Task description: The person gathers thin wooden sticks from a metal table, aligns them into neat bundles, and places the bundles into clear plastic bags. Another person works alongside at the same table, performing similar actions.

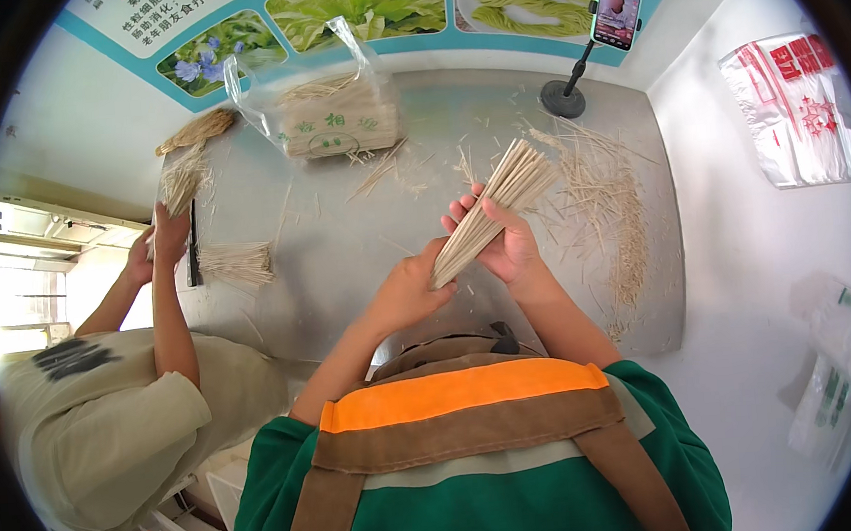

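Observation:
A bundle of pale dried noodle sticks (495,209) lies slantwise between my two hands, above the metal table (344,271). My left hand (415,281) is closed round its lower end. Under the upper part is my right hand (501,242), its thumb across the bundle and its fingers curled up on the far side. Broken bits of the same sticks (606,201) are heaped right of my right hand. A few short pieces (382,169) lie beyond the bundle, near a clear plastic bag (341,123) filled with more sticks.
At the left, a co-worker's hands (168,235) hold another bunch of sticks (183,182) beside a small pile (237,264) and a dark bar (192,245). A brush-like bundle (198,130) lies at the back left. A phone (616,8) stands on a round-based holder (563,99). Plastic bags (792,114) hang right.

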Tool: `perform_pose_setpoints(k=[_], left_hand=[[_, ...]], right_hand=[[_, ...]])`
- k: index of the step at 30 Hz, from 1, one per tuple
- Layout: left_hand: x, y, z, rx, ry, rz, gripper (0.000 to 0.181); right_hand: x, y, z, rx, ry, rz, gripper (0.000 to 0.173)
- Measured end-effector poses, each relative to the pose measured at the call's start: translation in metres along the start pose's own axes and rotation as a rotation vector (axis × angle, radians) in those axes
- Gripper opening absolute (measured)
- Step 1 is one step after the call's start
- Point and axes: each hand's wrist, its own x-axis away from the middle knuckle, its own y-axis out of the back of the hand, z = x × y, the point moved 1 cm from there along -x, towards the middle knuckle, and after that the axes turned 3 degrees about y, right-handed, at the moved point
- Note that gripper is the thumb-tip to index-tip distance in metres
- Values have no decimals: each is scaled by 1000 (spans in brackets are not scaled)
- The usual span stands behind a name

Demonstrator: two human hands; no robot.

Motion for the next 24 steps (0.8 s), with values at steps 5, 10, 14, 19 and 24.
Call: perform_pose_setpoints(k=[5,10,14,19,24], left_hand=[[-12,7,24,643,-112,-81,66],[-27,-2,46,1421,115,-509,79],[-33,-10,23,1558,98,-457,83],[-36,-5,24,1547,154,-501,82],[-34,-2,40,1067,95,-588,67]], right_hand=[[-13,5,8,-64,119,19,17],[-15,-12,11,-32,316,-28,9],[-7,-27,-8,39,327,-75,16],[-10,-24,-8,69,366,-53,23],[-9,-23,-4,102,427,-90,22]])
